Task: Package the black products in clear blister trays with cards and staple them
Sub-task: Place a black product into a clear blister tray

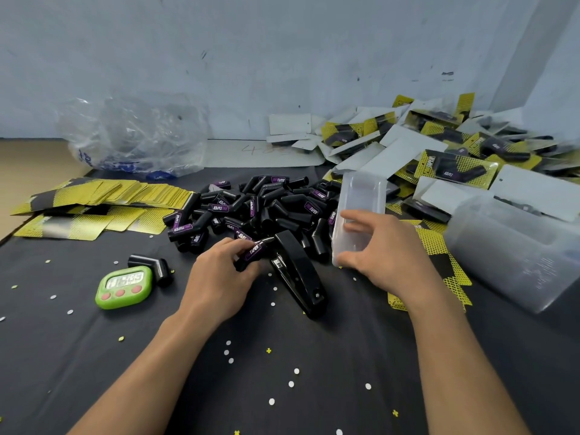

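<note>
A heap of black products (263, 205) with purple labels lies mid-table. My left hand (219, 277) is closed around one black product (252, 253) at the heap's near edge. My right hand (381, 255) holds a clear blister tray (357, 211) upright by its lower end, just right of the heap. A black stapler (298, 274) lies between my hands. Yellow-and-black cards (94, 202) are fanned out on the left. More cards (439, 255) lie under my right wrist.
A green timer (124, 287) and a lone black product (153, 265) sit at the left. A crumpled plastic bag (135, 136) lies at the back left. Finished packages (455, 152) pile up at the back right. A stack of clear trays (514, 252) lies on the right.
</note>
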